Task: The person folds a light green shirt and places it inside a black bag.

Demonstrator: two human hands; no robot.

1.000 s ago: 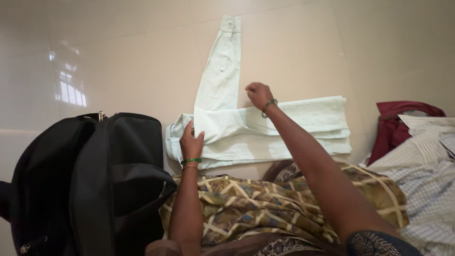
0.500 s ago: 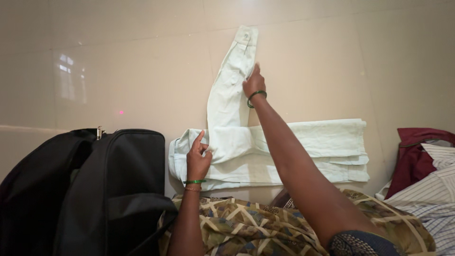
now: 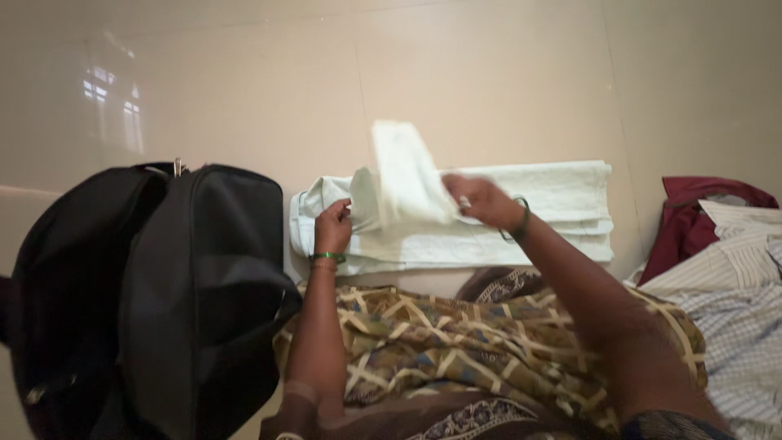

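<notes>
A pale green shirt [image 3: 529, 220] lies folded in a long strip on the tiled floor in front of my knees. My left hand [image 3: 332, 228] presses on the shirt near its left end, by the shoulder. My right hand [image 3: 481, 200] grips the shirt's sleeve [image 3: 403, 175] and holds it lifted and blurred above the folded body. Green bangles sit on both wrists.
A black bag [image 3: 155, 285] stands at my left, touching my knee. A dark red garment [image 3: 692, 212] and striped and checked shirts [image 3: 733, 293] are piled at the right. My lap is covered by patterned brown cloth [image 3: 456, 342]. Glossy beige floor tiles [image 3: 244, 90] lie beyond.
The sleeve lay stretched out away from me with my right hand on it; now my right hand has lifted it and drawn it back over the folded shirt. My left hand stayed near the shoulder.
</notes>
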